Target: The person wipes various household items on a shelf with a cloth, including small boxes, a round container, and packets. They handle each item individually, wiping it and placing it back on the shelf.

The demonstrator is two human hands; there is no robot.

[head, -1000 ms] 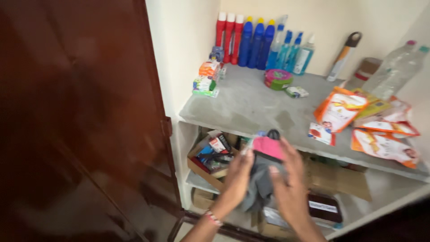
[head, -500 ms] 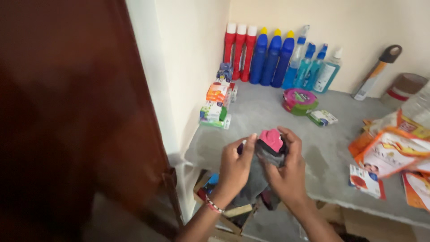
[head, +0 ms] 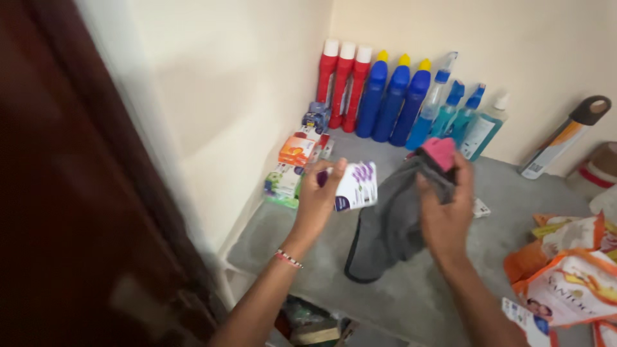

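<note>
- A grey stone shelf (head: 411,289) set in a cream-walled alcove, beside a dark brown wooden door (head: 71,212), fills the view from the head camera.
- Nearest, at the right edge, orange and white plastic sachets (head: 565,283) lie heaped on the shelf.
- The left hand (head: 319,196) has its fingers wrapped around a small white box with purple flower print (head: 355,186), raised above the shelf; a beaded bracelet (head: 288,259) circles the wrist.
- The right hand (head: 445,215) clenches a grey cloth with a pink patch at its top (head: 395,222); the cloth hangs down and its lower end rests on the shelf.
- Just behind the left hand, small orange and green packets (head: 292,164) are stacked against the wall.
- Farthest back, three red bottles with white caps (head: 344,83), three blue bottles with yellow caps (head: 395,96) and pale blue spray bottles (head: 459,115) line the rear wall, well apart from both hands.
- Risk, as a judgement: the trailing cloth could sweep the stacked packets off the shelf edge, and the box, held only at one end, could slip from the fingers.
</note>
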